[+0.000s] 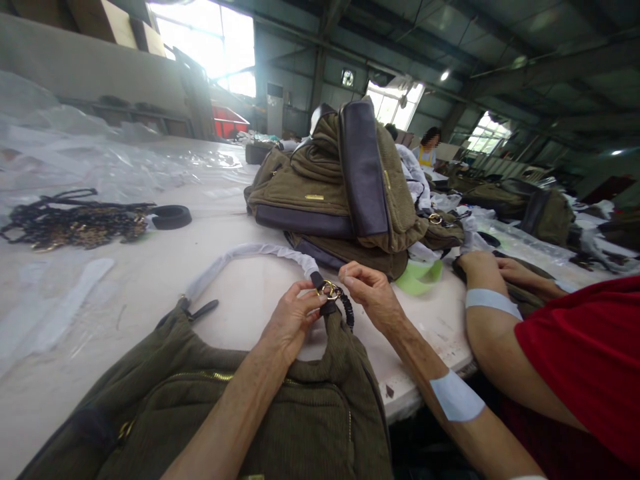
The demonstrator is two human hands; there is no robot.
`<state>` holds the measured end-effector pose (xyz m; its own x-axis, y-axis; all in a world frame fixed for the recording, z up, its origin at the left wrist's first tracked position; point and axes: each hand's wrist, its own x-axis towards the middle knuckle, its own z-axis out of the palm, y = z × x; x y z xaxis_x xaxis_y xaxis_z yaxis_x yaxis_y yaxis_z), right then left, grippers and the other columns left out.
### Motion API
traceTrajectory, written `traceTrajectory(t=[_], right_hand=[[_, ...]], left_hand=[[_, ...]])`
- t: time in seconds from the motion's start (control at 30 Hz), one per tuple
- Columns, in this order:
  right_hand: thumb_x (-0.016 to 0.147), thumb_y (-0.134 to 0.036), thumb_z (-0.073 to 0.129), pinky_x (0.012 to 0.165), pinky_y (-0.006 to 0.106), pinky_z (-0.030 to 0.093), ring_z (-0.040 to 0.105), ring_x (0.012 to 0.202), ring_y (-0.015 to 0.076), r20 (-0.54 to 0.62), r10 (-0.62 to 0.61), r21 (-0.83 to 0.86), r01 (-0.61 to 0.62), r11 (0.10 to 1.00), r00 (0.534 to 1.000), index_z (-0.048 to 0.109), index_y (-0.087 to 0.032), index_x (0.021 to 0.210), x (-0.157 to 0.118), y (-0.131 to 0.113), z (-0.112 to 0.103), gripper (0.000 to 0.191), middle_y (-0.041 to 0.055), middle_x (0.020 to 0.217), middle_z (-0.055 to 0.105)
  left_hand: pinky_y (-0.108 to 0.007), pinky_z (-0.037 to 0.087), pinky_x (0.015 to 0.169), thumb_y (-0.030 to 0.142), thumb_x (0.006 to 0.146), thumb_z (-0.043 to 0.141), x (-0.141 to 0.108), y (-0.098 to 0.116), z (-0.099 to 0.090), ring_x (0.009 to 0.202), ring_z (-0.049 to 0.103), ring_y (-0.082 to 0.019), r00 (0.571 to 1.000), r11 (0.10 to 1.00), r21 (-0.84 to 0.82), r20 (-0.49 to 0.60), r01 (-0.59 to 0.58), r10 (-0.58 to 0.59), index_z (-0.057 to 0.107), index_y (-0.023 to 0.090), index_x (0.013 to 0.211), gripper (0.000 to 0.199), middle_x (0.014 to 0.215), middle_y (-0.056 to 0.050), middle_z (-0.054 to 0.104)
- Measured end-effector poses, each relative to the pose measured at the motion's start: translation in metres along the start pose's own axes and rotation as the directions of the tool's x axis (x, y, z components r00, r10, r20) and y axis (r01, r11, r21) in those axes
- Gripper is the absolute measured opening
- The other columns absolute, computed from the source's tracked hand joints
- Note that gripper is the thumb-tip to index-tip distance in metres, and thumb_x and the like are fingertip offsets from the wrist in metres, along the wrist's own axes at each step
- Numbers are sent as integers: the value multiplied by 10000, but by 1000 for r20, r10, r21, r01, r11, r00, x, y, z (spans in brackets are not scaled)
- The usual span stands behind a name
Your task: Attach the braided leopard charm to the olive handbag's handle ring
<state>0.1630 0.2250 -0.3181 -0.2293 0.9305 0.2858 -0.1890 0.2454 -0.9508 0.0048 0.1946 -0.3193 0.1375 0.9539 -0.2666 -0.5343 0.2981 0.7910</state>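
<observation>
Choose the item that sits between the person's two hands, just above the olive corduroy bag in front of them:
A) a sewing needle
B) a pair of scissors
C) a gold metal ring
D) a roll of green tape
C. The gold metal ring sits between the fingertips of the left hand and the right hand, just above the top of the olive corduroy bag.

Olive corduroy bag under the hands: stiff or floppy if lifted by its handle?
Probably floppy: the olive corduroy bag looks soft and slumped. Its fabric handle, gripped by the left hand, likely bends easily. The gold ring may swing if released.
</observation>
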Motion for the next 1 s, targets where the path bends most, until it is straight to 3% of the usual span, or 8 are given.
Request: traceTrajectory(t=[0.13,0.4,0.5,0.63,0.8,1.0], right_hand=[[712,-339,693,407,211,127,238,433,23,-43,46,45,-44,998,998,606,-156,722,0,1,0,203,-10,697,570],[686,-346,711,400,192,175,299,442,35,-65,53,-104,-60,993,996,643,-139,720,-1,-1,-3,220,-25,579,543],[679,-322,719,429,189,267,385,477,52,-43,46,-153,-52,987,998,662,-141,740,-1,-2,-4,199,-19,599,571],[712,-302,691,580,222,414,534,605,101,43,34,-222,-24,975,998,684,-139,766,-2,-2,-6,172,16,694,643],[775,-240,609,605,235,409,550,655,127,56,-90,-549,106,829,994,724,-134,798,-5,-2,-9,157,40,723,650],[780,-208,588,549,219,365,503,588,106,63,-89,-627,109,771,994,717,-136,785,-3,-1,-11,147,22,679,634]], left_hand=[[-248,434,676,157,531,759,0,1,1,725,621,-128,1000,1000,19,0,-6,6,513,190,862,413,838,-17,693],[-254,414,682,195,572,746,0,0,-1,768,619,-134,1000,998,59,14,-2,1,487,207,895,413,870,-17,697],[-245,404,664,211,597,731,0,0,0,748,612,-123,1000,998,63,10,2,-3,492,210,891,379,863,-8,697],[-237,400,652,214,604,725,0,0,0,703,609,-118,1000,998,59,-11,3,-2,495,211,882,361,820,3,690],[-226,410,643,223,586,750,-1,-1,-1,694,617,-121,1000,999,54,-23,0,2,509,208,892,390,810,-7,693],[-204,412,600,195,569,753,0,0,0,636,607,-105,999,1000,28,-38,7,-6,513,207,881,394,790,-10,694]])
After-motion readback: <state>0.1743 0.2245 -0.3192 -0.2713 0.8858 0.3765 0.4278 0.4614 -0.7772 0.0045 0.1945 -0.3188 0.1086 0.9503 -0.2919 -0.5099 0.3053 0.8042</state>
